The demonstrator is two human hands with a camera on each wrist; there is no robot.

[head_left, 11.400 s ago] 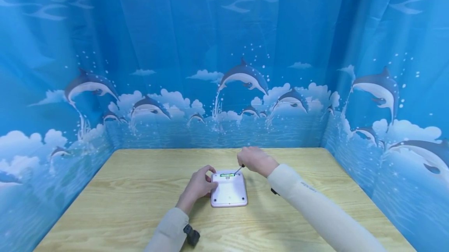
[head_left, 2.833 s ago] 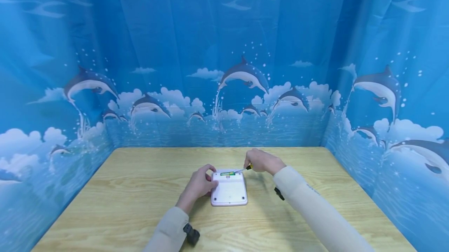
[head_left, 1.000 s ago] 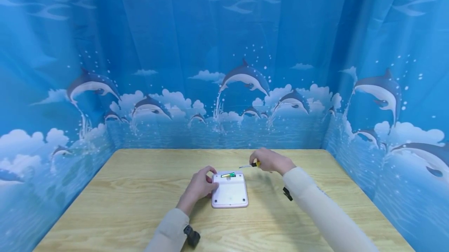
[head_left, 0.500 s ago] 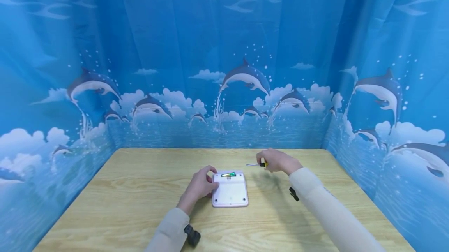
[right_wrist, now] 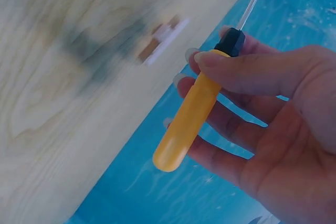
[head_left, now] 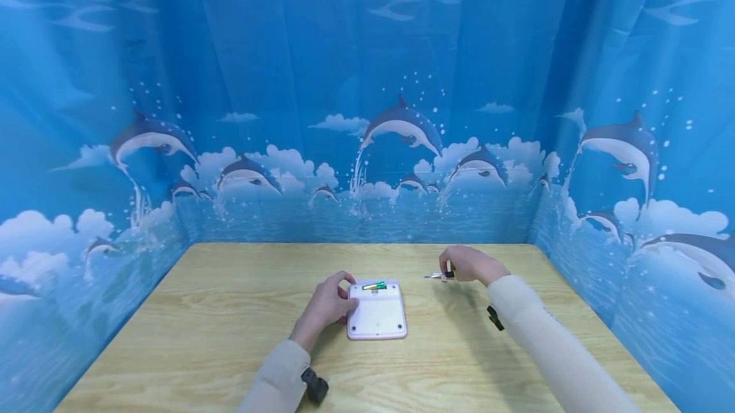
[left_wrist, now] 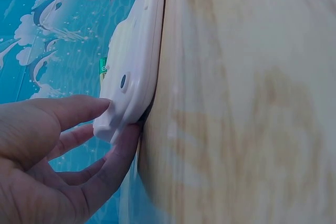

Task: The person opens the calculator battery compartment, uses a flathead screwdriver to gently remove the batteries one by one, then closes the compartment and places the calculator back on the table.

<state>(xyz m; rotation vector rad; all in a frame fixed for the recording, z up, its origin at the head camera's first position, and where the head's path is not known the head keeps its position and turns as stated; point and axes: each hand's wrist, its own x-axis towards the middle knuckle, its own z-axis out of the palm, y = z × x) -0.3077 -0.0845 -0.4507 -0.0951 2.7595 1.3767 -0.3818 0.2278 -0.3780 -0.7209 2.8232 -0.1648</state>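
Observation:
A flat white device (head_left: 376, 317) with a pinkish rim and small black feet lies back side up on the table. A green battery (head_left: 374, 286) sits slanted at its far end; in the left wrist view the battery (left_wrist: 102, 67) sticks up past the surface. My left hand (head_left: 324, 303) pinches the device's left edge, thumb on top and fingers below. My right hand (head_left: 467, 264), off to the right, holds a screwdriver (right_wrist: 191, 114) by its yellow handle, metal shaft pointing left. Beneath that hand is a small pale plastic piece (right_wrist: 165, 40) on the table.
The wood-grain table (head_left: 241, 311) is bounded at the back and sides by a blue dolphin-print curtain (head_left: 367, 113). Black straps with small units sit at both wrists, the left wrist unit (head_left: 316, 387) showing close to the tabletop.
My right hand has withdrawn the screwdriver from the battery and moved right, to the small pale piece. The battery now lies more slanted. My left hand keeps its hold on the device.

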